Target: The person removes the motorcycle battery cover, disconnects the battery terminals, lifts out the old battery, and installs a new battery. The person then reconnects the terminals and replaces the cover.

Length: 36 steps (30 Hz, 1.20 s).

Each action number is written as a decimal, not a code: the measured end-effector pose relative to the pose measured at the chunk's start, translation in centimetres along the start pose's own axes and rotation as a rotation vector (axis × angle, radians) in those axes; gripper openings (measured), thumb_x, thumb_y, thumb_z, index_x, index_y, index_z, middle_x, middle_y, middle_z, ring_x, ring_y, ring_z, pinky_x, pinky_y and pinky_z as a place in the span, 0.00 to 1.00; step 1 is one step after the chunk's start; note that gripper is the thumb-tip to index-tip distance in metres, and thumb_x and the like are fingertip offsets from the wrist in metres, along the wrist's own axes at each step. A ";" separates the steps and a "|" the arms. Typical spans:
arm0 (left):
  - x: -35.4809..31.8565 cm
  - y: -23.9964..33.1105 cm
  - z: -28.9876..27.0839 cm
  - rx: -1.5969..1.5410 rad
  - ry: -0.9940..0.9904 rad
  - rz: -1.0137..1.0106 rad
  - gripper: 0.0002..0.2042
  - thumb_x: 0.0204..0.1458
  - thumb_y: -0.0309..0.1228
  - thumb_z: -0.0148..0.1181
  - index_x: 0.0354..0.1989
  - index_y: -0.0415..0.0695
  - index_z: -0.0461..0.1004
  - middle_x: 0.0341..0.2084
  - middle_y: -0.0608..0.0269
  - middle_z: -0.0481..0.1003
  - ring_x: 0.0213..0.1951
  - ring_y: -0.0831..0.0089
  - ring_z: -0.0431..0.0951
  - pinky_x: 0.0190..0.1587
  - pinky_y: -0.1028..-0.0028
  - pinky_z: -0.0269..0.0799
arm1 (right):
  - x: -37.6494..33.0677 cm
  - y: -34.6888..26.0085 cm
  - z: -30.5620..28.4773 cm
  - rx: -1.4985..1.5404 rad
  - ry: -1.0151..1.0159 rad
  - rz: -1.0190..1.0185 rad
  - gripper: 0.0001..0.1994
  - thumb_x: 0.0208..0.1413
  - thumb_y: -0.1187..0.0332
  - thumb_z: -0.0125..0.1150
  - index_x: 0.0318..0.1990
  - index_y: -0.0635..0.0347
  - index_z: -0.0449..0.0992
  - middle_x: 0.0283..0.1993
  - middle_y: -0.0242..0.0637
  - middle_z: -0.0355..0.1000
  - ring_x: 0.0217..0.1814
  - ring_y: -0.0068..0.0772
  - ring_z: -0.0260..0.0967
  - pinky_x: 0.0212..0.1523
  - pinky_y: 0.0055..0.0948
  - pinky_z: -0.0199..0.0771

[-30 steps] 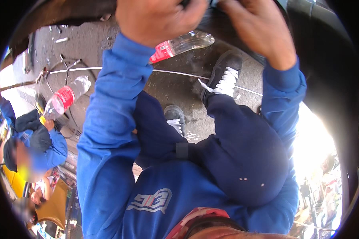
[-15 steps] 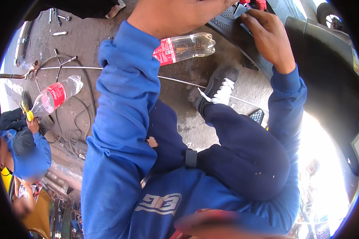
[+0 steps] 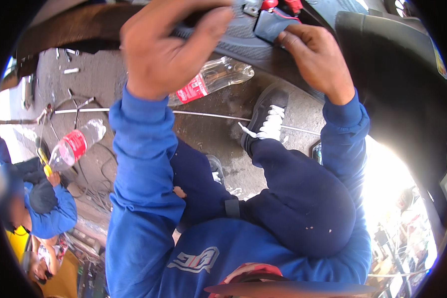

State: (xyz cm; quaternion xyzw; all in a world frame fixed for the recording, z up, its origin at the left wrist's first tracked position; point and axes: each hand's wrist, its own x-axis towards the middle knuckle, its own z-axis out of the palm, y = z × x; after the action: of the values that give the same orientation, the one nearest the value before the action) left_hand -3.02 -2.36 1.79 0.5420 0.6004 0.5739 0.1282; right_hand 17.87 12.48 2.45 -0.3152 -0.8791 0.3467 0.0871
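My right hand (image 3: 319,59) pinches the lower corner of a flat, dark grey rectangular cover (image 3: 274,26) between thumb and fingers. Beside the cover, at the top edge, are a red part (image 3: 269,4) and a thin red wire (image 3: 289,18). A small metal bracket (image 3: 252,8) sits left of them on a dark textured footboard (image 3: 233,43). My left hand (image 3: 166,52), a little blurred, is raised over the left part of this board. Its thumb stands apart from the fingers and nothing shows in it; some fingertips run out of view.
Below my left hand lies a clear plastic bottle (image 3: 223,74) with a red label. At the left, a co-worker (image 3: 52,203) holds another bottle (image 3: 77,144). Wrenches (image 3: 71,70), a cross-shaped wrench (image 3: 77,105), a hose and a long rod (image 3: 213,115) lie on the floor. A dark curved panel (image 3: 382,79) rises at right.
My left hand has moved left and down, away from the right hand. The grey cover, still in my right hand, now shows more fully. The view has shifted, revealing more of the dark board.
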 end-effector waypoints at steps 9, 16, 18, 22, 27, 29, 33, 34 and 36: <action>0.6 -1.2 -1.7 0.743 0.243 0.451 0.04 0.57 0.27 0.68 0.31 0.41 0.84 0.24 0.62 0.82 0.25 0.64 0.80 0.36 0.67 0.70 | -0.6 0.6 -0.2 0.108 0.033 -0.041 0.14 0.61 0.67 0.56 0.30 0.70 0.78 0.29 0.62 0.75 0.35 0.66 0.76 0.42 0.55 0.77; 0.4 -2.0 -0.3 0.823 0.333 0.390 0.09 0.60 0.31 0.64 0.29 0.43 0.84 0.22 0.64 0.80 0.24 0.65 0.79 0.36 0.66 0.66 | -0.3 0.3 -0.1 0.255 0.024 -0.144 0.13 0.60 0.68 0.58 0.25 0.68 0.74 0.23 0.58 0.72 0.29 0.66 0.74 0.35 0.54 0.76; 0.3 -1.7 -0.1 0.808 0.352 0.357 0.10 0.61 0.32 0.63 0.29 0.42 0.84 0.22 0.64 0.80 0.24 0.65 0.78 0.36 0.66 0.65 | -0.2 0.4 -0.1 0.263 0.026 -0.110 0.13 0.62 0.69 0.59 0.28 0.69 0.74 0.23 0.57 0.69 0.29 0.65 0.71 0.32 0.52 0.70; 0.1 -1.4 0.1 0.781 0.373 0.410 0.15 0.65 0.35 0.58 0.29 0.41 0.84 0.20 0.62 0.78 0.22 0.66 0.74 0.36 0.66 0.64 | -1.1 1.5 -0.7 0.238 -0.022 -0.036 0.13 0.60 0.69 0.60 0.25 0.67 0.75 0.22 0.56 0.72 0.28 0.65 0.74 0.33 0.54 0.75; -0.2 -1.6 0.1 0.774 0.399 0.389 0.19 0.68 0.37 0.53 0.28 0.41 0.84 0.19 0.63 0.76 0.22 0.67 0.73 0.37 0.66 0.64 | -1.1 1.6 0.2 0.277 -0.005 -0.126 0.12 0.60 0.70 0.60 0.25 0.66 0.74 0.22 0.55 0.72 0.28 0.64 0.74 0.32 0.54 0.75; -0.2 -1.6 0.0 0.764 0.404 0.390 0.20 0.69 0.37 0.52 0.28 0.41 0.83 0.18 0.62 0.77 0.21 0.67 0.74 0.37 0.65 0.65 | -1.0 1.5 0.2 0.298 0.015 -0.122 0.11 0.60 0.70 0.61 0.25 0.65 0.73 0.22 0.54 0.71 0.26 0.63 0.73 0.30 0.53 0.74; 0.1 -2.0 0.1 0.759 0.427 0.421 0.23 0.71 0.39 0.49 0.26 0.41 0.82 0.20 0.59 0.79 0.22 0.65 0.76 0.38 0.65 0.67 | -2.1 2.1 -1.0 0.231 0.029 -0.121 0.11 0.59 0.70 0.62 0.25 0.63 0.72 0.21 0.52 0.70 0.25 0.62 0.72 0.28 0.53 0.72; 0.2 -2.0 0.1 0.776 0.424 0.399 0.24 0.71 0.39 0.48 0.26 0.41 0.82 0.20 0.59 0.79 0.22 0.65 0.76 0.38 0.65 0.68 | -2.5 2.3 -1.3 0.211 0.033 -0.122 0.11 0.59 0.70 0.62 0.25 0.63 0.72 0.21 0.52 0.70 0.25 0.62 0.72 0.28 0.53 0.72; 0.2 -2.0 0.2 0.812 0.433 0.385 0.25 0.72 0.41 0.47 0.25 0.41 0.82 0.20 0.60 0.79 0.22 0.66 0.75 0.39 0.65 0.68 | -2.9 2.7 -1.3 0.195 -0.003 -0.079 0.11 0.59 0.70 0.63 0.25 0.63 0.72 0.21 0.51 0.71 0.24 0.61 0.72 0.28 0.53 0.72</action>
State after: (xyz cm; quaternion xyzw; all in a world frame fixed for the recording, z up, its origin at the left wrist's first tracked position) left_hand -3.89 -1.62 0.15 0.5174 0.6773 0.4065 -0.3291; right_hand 22.00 12.96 1.83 -0.2696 -0.8531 0.4274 0.1298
